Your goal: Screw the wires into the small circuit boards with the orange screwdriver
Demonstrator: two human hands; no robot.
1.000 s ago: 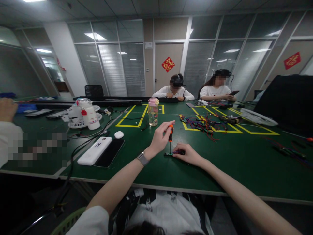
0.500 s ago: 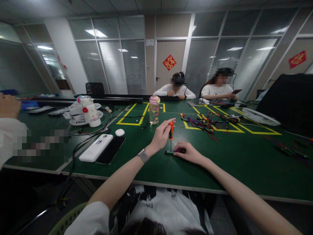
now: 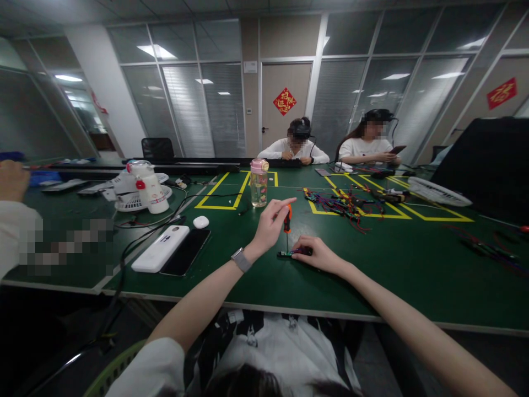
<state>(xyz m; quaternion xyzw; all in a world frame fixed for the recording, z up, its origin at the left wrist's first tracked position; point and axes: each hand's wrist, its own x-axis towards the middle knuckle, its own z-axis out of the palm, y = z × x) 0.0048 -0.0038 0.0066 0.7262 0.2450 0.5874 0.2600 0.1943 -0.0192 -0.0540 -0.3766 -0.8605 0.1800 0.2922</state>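
Note:
An orange-and-black screwdriver (image 3: 287, 220) stands upright, its thin shaft pointing down onto a small circuit board (image 3: 285, 254). My left hand (image 3: 269, 221) grips the top of its handle with thumb and fingers, the index finger stretched along the top. Flat on the green table, the board is pinched at its right end by my right hand (image 3: 313, 252). Dark wires show beneath those fingers, partly hidden by them. Whether the tip sits in a screw is too small to tell.
A pink-lidded bottle (image 3: 259, 184) stands beyond my hands. A tangle of wired boards (image 3: 336, 203) lies to the right, more wires (image 3: 487, 248) farther right. On the left are a white power bank (image 3: 159, 249), a black phone (image 3: 185, 253) and cables. Two people sit opposite; another's arm is far left.
The whole view has shifted slightly, so everything sits a little higher and further left. My hands keep their hold on the screwdriver and circuit board, with hardly any visible movement.

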